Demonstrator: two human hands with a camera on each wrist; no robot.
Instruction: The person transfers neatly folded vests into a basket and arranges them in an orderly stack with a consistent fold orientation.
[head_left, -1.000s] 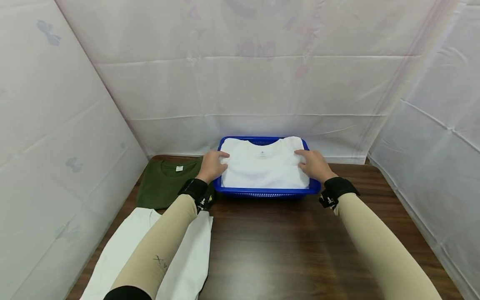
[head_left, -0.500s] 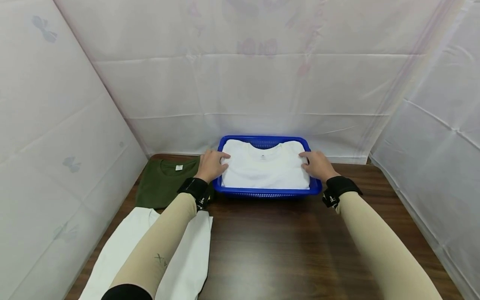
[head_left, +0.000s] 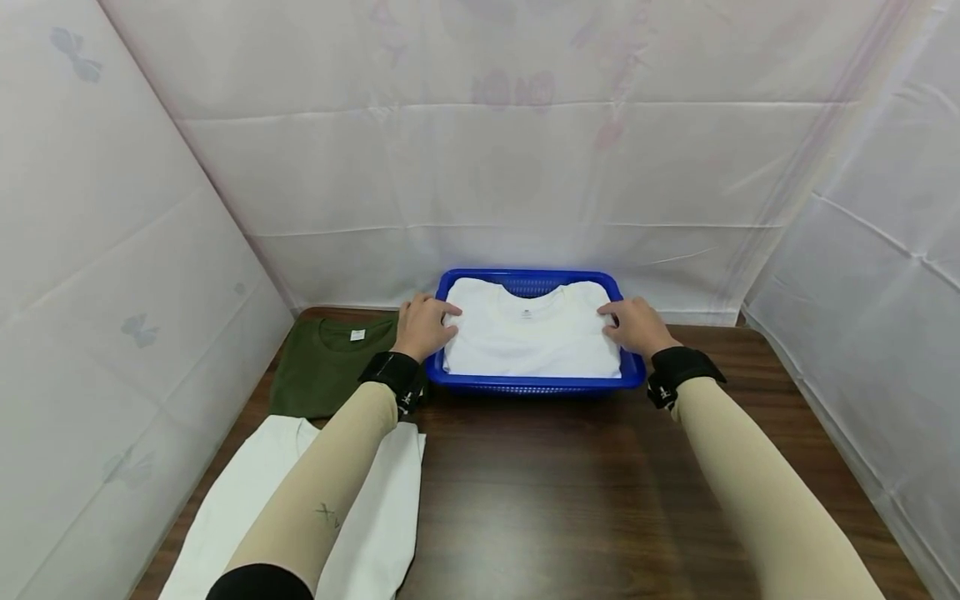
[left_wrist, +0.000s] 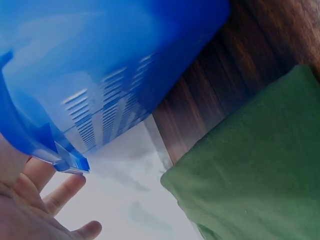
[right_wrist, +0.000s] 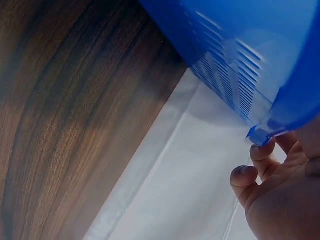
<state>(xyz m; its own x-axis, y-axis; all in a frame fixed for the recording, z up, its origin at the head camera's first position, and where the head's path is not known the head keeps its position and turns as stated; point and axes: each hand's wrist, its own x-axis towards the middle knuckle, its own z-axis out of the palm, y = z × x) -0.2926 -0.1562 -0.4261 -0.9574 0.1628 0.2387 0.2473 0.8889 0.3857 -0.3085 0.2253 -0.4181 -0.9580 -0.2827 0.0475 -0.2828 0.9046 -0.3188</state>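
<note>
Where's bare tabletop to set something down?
Biggest bare patch: table before the blue basket, between the near-left white garment and right sleeve. Smaller one: between that sleeve and the right-hand white sheet. Crowded: the left, with green shirt and garment; the basket, holding a white shirt.

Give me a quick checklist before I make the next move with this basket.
1. White shirt inside the blue basket: ok, lying flat, neckline toward the back.
2. Both hands at the basket: ok, left hand at its left end, right hand at its right end.
3. Grip firm enough to lift: cannot tell; no view shows pressure.
4. Green shirt apart from the basket: ok, the left wrist view shows bare table between them.
5. Clear sight of the second white garment: not ok, the left sleeve crosses in front of it.
</note>
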